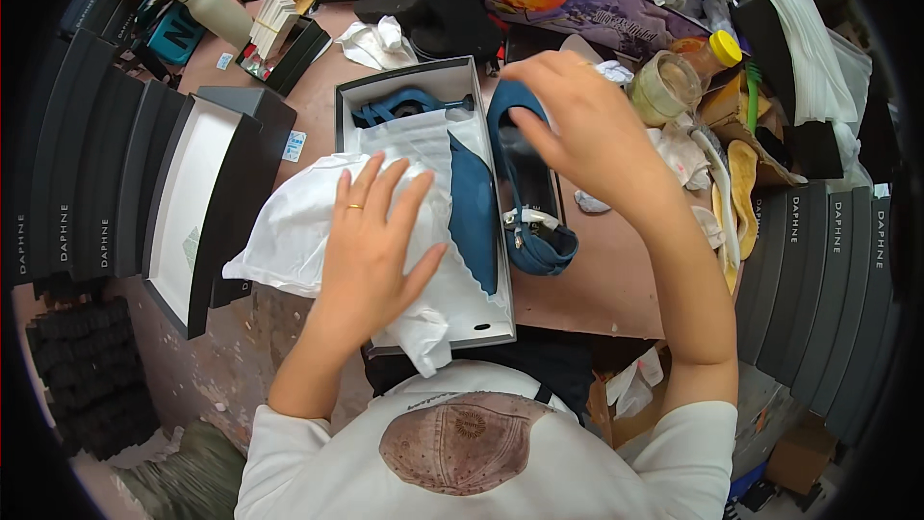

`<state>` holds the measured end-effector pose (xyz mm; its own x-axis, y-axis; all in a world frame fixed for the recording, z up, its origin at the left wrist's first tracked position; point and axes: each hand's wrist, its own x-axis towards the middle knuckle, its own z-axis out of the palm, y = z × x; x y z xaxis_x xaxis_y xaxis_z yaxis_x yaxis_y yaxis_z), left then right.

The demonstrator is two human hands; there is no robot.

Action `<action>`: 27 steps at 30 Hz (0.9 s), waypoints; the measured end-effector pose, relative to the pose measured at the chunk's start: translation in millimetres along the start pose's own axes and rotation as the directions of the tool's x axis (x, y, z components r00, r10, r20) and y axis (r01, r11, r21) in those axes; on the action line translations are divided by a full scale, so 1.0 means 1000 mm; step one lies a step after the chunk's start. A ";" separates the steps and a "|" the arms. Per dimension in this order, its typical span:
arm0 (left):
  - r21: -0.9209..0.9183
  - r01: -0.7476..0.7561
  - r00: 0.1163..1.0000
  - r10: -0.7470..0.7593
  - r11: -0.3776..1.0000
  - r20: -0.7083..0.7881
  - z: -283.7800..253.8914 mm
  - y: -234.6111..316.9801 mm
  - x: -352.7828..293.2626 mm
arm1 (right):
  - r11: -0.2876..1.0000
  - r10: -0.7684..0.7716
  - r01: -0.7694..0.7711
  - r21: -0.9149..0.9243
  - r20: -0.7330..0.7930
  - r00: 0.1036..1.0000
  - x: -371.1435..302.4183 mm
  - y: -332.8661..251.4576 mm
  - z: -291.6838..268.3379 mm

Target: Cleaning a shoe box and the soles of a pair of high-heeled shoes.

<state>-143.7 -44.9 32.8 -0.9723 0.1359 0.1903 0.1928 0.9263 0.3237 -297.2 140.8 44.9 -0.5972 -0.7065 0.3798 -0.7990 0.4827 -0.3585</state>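
Note:
An open shoe box point(505, 332) stands before me, lined with white tissue paper point(289, 221). Inside it lies a blue sandal point(472, 212), partly covered by the paper, with blue straps showing at the far end. My left hand point(375, 250), a ring on one finger, rests with spread fingers on the crumpled tissue. To the right of the box, my right hand point(582, 120) has its thumb and fingers around the far end of a second blue sandal point(510, 149). This sandal's buckled ankle strap points toward me; part of its far end is hidden by the hand.
A dark box lid point(197, 212) with a white inside sits left of the box. Stacked dark shoe boxes point(87, 164) line both sides. Behind are a pale bottle point(212, 10), a glass jar point(664, 87), a yellow-capped bottle point(717, 53) and a patterned carton point(577, 5) of crumpled paper.

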 end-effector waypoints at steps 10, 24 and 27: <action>-0.347 -0.098 0.995 0.089 0.933 -0.042 0.002 -0.022 -0.061 | 0.965 0.222 -0.121 -0.233 0.475 0.852 0.081 -0.015 0.110; -0.341 0.042 0.984 -0.097 0.939 -0.146 0.004 -0.026 -0.038 | 0.823 0.216 -0.187 0.537 0.008 0.976 0.031 -0.029 -0.060; -0.011 0.157 0.970 -0.152 0.988 0.190 -0.003 -0.021 -0.022 | 0.723 0.381 -0.236 0.649 -0.089 0.921 -0.010 -0.019 -0.090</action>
<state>-126.0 -68.2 25.1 -0.9975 0.0576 -0.0413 0.0389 0.9324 0.3595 -282.7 185.4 124.8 -0.8600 -0.4207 0.2888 -0.3910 0.1796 -0.9027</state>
